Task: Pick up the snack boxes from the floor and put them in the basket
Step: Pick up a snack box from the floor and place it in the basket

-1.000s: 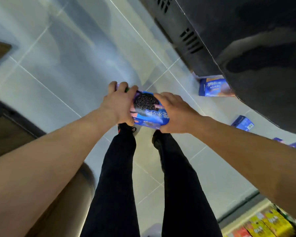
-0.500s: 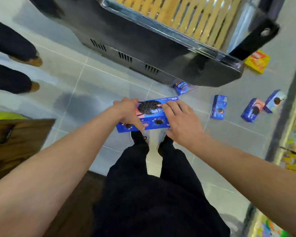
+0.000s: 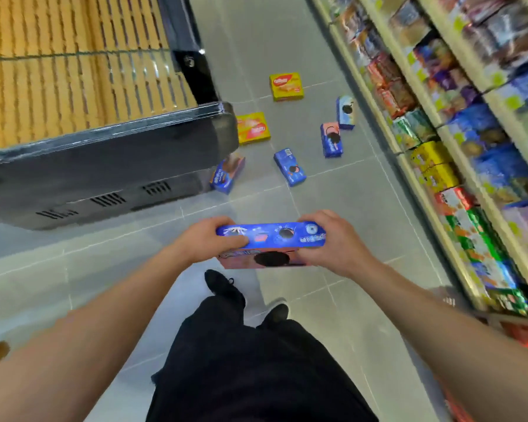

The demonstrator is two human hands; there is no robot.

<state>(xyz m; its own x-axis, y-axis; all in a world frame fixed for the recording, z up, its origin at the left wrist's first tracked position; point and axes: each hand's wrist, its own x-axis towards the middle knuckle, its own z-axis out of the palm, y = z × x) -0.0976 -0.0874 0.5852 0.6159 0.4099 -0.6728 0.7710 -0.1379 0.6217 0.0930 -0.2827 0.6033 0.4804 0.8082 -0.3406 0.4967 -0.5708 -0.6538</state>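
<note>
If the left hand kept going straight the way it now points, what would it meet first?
The left hand points up-right across the held blue box, which it already grips. Beyond that, probably the blue box lying on the floor, though depth is unclear and the floor sits well below.

Bright even store light – soft shadows on floor point(image 3: 342, 208); motion blur smears shelves point(image 3: 470, 123) – wide-angle bending at edges.

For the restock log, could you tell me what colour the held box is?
Blue on top, pink front face, on the held box; head view.
</note>
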